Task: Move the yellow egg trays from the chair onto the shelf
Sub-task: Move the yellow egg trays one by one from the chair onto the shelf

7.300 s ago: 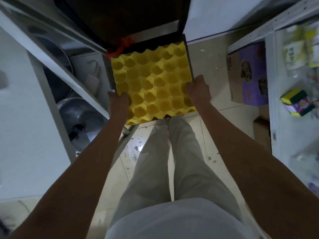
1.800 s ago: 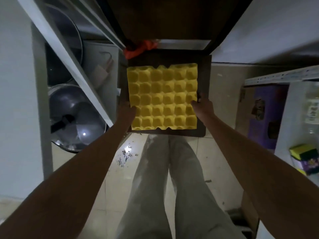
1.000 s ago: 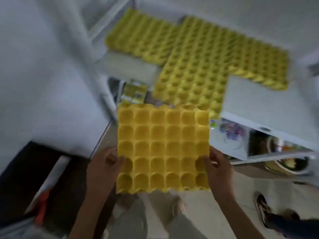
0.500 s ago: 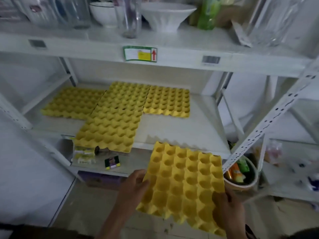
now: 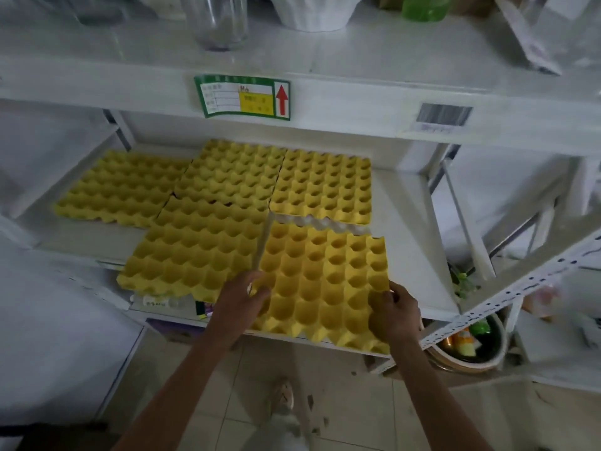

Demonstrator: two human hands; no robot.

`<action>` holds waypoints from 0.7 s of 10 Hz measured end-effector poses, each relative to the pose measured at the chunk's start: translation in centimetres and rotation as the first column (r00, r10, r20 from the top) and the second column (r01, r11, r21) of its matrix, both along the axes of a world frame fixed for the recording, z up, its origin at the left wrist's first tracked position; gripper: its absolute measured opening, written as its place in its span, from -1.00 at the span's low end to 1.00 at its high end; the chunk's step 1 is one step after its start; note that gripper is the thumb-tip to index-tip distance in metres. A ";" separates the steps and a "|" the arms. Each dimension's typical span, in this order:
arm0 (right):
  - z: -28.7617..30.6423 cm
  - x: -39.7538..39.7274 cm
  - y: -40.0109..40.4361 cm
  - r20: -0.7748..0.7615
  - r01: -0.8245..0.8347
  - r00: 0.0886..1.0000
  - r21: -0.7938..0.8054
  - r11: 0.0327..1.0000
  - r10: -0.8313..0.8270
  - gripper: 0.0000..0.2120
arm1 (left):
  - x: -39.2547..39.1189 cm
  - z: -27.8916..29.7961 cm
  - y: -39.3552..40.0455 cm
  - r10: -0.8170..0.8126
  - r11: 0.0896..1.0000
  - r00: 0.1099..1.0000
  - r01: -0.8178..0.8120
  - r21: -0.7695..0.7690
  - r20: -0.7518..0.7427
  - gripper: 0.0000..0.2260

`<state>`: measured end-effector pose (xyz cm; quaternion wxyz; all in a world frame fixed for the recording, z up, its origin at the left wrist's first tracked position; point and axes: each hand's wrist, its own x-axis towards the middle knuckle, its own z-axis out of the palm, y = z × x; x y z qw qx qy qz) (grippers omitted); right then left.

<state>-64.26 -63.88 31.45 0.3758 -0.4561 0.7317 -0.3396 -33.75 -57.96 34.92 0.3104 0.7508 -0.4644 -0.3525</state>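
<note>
I hold a yellow egg tray point(image 5: 320, 281) by its near corners over the front right of the white shelf point(image 5: 413, 229). My left hand point(image 5: 242, 299) grips its left edge and my right hand point(image 5: 395, 315) grips its right edge. The tray's far part lies over the shelf board; its near edge overhangs the shelf front. Several more yellow egg trays lie flat on the same shelf: one at the far left point(image 5: 120, 187), one at the back middle point(image 5: 234, 170), one at the back right point(image 5: 322, 187), and one at the front middle point(image 5: 195, 249). The chair is out of view.
The shelf above point(image 5: 325, 60) carries a clear glass point(image 5: 214, 21), a white bowl point(image 5: 313, 11) and a green bottle point(image 5: 422, 6). A slanted perforated metal brace point(image 5: 507, 288) runs at the right. A bowl of packets point(image 5: 471, 343) sits low right. My shoe point(image 5: 283, 395) is on the tiled floor.
The tray has moved forward and up from in front of the shelf onto its front right area, next to the trays lying there. The view has come closer to the shelf.
</note>
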 end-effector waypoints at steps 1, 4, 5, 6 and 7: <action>-0.9 1.2 -2.3 0.079 0.048 0.996 0.058 0.997 -0.052 -0.63 | 1.7 -1.3 -2.6 0.003 0.999 0.996 0.001 0.050 -0.090 -0.68; -2.5 3.5 -3.8 0.079 0.130 0.988 0.013 0.991 -0.131 -0.72 | 9.6 -4.5 -5.8 -0.115 0.957 0.750 0.260 -0.131 0.651 -0.67; -2.7 3.4 -4.2 0.081 0.125 0.989 -0.001 0.992 -0.125 -0.73 | 9.5 -6.2 -6.2 -0.164 0.980 0.761 0.200 0.013 0.628 -0.60; -2.7 3.3 -4.2 0.116 0.140 0.983 0.038 0.989 -0.144 -0.72 | 9.5 -7.1 -6.7 -0.137 0.990 0.807 0.121 0.066 0.574 -0.44; -2.4 3.5 -4.0 0.124 0.155 0.979 0.051 0.987 -0.160 -0.71 | 9.4 -6.2 -6.6 -0.151 0.989 0.821 0.127 0.082 0.551 -0.44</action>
